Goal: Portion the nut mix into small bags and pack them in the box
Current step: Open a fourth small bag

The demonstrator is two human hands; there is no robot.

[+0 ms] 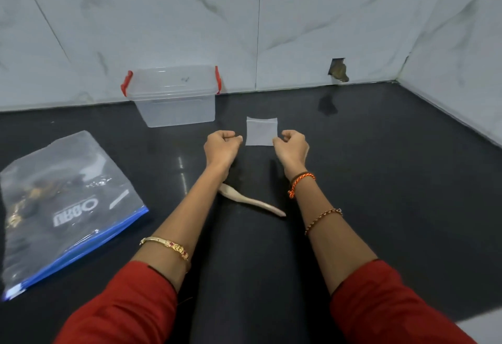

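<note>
A small clear bag (261,131) lies flat on the black counter in the middle. My left hand (221,145) is curled into a loose fist just left of it and holds nothing. My right hand (292,144) is also curled, its fingertips at the bag's lower right corner; whether they pinch it I cannot tell. A large zip bag of nut mix (65,207) with a blue seal lies at the left. The clear plastic box (173,96) with red clips and its lid on stands at the back by the wall. A wooden spoon (252,203) lies between my forearms.
The black counter (380,167) meets marble wall tiles at the back and right. A hole in the wall (338,69) sits at the back right. A pale strip shows at the counter's near right edge (480,327).
</note>
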